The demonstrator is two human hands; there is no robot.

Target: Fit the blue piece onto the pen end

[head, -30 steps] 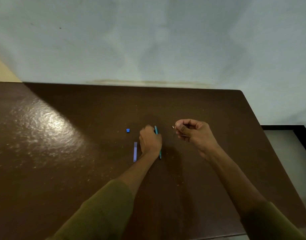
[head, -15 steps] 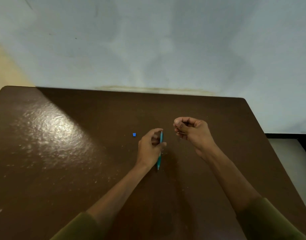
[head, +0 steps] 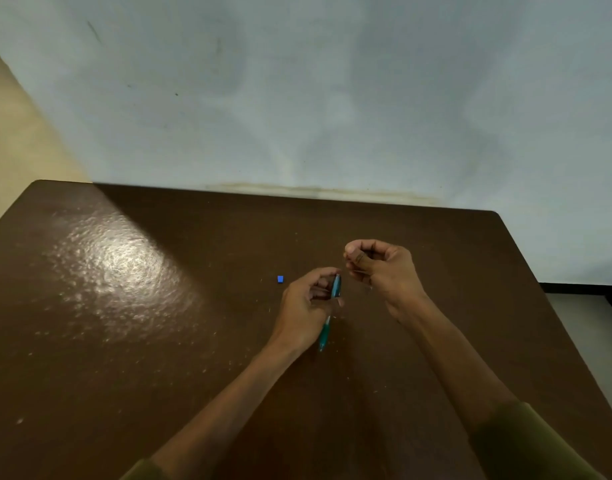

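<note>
My left hand grips a teal pen above the dark brown table; the pen runs lengthwise through the fingers, one end poking out toward me. My right hand is raised just to the right of it, fingers curled, pinching a thin small part near the fingertips; what that part is I cannot tell. A tiny blue piece lies on the table just left of my left hand.
A pale blue-grey wall rises right behind the table's far edge. The table's right edge drops to a light floor with a black strip. Glare lights the table's left half.
My left hand lifted the teal pen off the table and turned its palm up. A light blue stick that lay left of the hand a second ago is out of sight.
</note>
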